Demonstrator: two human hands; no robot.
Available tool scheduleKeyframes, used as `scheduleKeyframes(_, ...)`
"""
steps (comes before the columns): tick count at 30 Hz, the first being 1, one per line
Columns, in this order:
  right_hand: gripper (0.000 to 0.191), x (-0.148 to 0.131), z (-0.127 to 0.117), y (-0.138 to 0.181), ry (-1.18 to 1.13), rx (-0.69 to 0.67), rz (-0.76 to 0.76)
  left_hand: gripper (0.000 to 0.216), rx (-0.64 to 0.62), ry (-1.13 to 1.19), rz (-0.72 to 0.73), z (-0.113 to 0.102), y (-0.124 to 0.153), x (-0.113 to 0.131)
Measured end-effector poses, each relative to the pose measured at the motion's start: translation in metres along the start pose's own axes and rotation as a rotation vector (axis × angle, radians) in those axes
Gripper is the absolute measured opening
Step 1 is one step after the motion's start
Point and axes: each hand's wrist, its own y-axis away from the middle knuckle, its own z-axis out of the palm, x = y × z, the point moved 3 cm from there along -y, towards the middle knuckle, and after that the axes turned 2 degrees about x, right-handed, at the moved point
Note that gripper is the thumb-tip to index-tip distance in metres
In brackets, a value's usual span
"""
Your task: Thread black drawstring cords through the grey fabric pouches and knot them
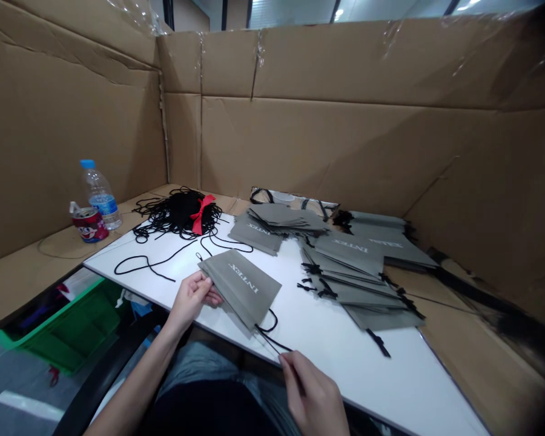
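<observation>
Grasping a gray INTEX pouch [243,287] along its left edge between thumb and fingers of the left hand [197,292], at the near edge of the white tabletop [302,330]; pinching black cord [267,339] trailing from the pouch's near corner in the right hand [312,390]. Also showing, farther back, a bundle of black cords [181,211] with a red ribbon [201,213] at left and stacked gray pouches [363,272] at right.

Soft shadows; right edge dark, apparently blurred.
</observation>
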Motion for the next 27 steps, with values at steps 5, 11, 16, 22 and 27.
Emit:
scheduleKeyframes(5,0.018,0.02,-0.013,-0.001,0.0,-0.001,-0.006,0.035,-0.067,-0.185,0.013,-0.005,0.0,0.005)
scheduleKeyframes(11,0.017,0.048,-0.025,0.003,0.055,-0.038,0.029,0.027,0.199,-0.732,0.524,-0.033,-0.004,0.023)
scheduleKeyframes(16,0.017,0.055,-0.025,0.005,0.026,-0.091,0.04,0.024,-0.1,-1.084,0.801,-0.031,-0.01,0.025)
scheduleKeyframes(22,0.018,0.056,-0.028,0.005,-0.02,-0.088,0.059,0.026,-0.266,-1.106,0.758,-0.026,-0.008,0.022)
scheduleKeyframes(27,0.019,0.061,-0.033,0.006,-0.025,-0.081,0.114,0.024,-0.352,-0.99,0.625,-0.029,-0.001,0.024)
